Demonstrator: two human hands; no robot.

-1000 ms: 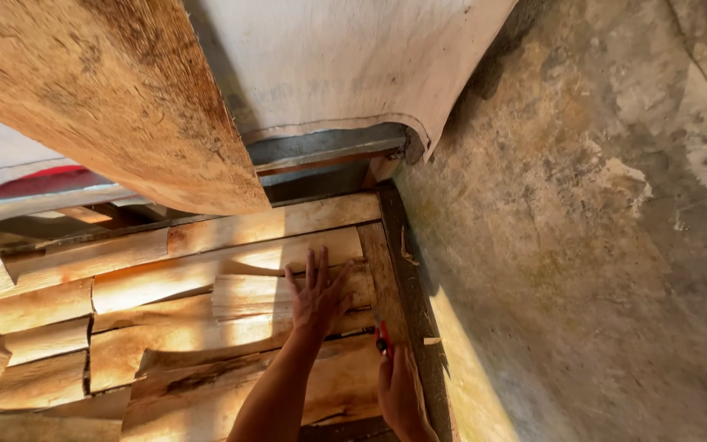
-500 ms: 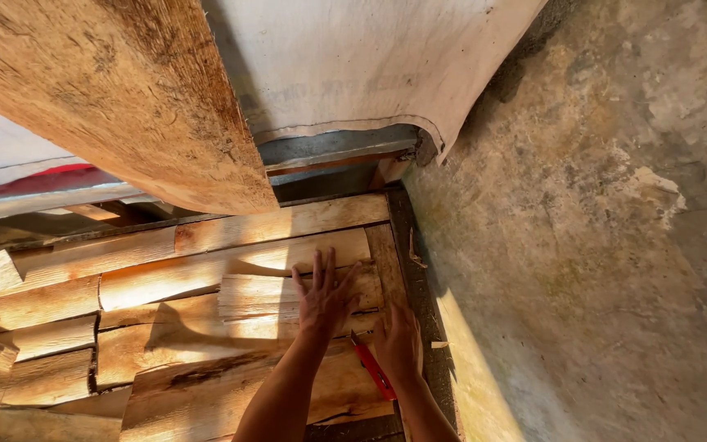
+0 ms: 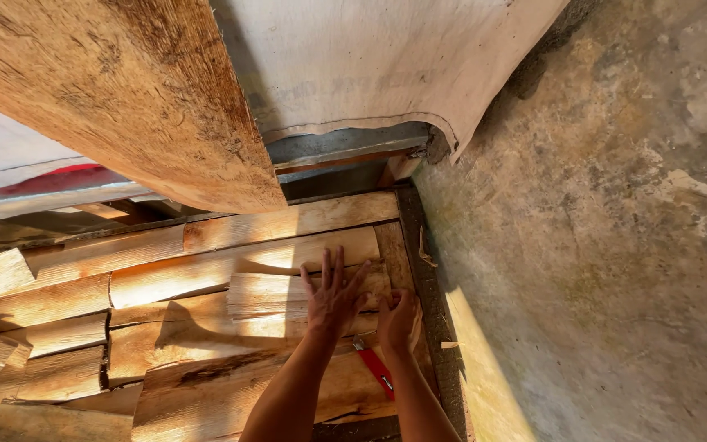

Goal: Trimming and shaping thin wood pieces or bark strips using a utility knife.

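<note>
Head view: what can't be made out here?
- Red-handled tool: its working end is hidden under the right hand.
- Left hand: palm contact with the short plank is hidden by its back.
- Lower planks: cut by the bottom edge.
- Space behind the tarp: covered.

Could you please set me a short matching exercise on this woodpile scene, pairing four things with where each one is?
Things:
1. left hand
2. right hand
3. red-handled tool
4. large plank

Places:
A. between the two forearms, on the stacked wood
B. overhead, upper left
C. flat, fingers spread, on a short split board
D. nearest the concrete wall, on the stack's edge

Pairs: 1-C, 2-D, 3-A, 4-B
</note>
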